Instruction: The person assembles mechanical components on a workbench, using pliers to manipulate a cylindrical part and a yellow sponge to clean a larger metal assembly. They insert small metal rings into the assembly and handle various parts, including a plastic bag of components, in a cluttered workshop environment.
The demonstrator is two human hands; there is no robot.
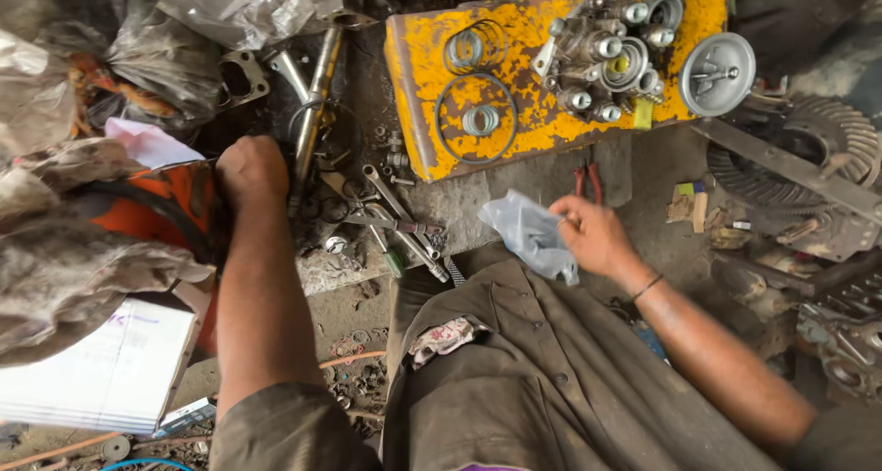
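the right hand (595,237) hovered low over the gritty floor (661,204), its fingers (565,223) pinched together on the edge of a small clear plastic bag (531,235), which hung crumpled just in front of the person's knee and draped toward the olive trousers (542,370). a dark band circled that wrist. the left hand (250,170) was closed into a fist, knuckles up, resting against the edge of an orange container (175,195) beside a long metal shaft (312,113); whether it gripped anything inside the fist could not be told. between the two hands lay a loose scatter of spanners (397,215) and small sockets on a grimy slab. beyond them sat a chipped yellow metal plate (418,85), carrying thin wire rings (476,117), a pair of washers, and a grey valve block (606,57) with several round capped ports. a round metal cover (718,73) leaned at the plate's right edge. red-handled pliers (588,179) lay just below the plate, near the right hand. a large toothed gear (827,131) lay to the far right, and a white papered box (101,370) sat at the lower left, under crumpled dirty plastic sheeting (55,250).
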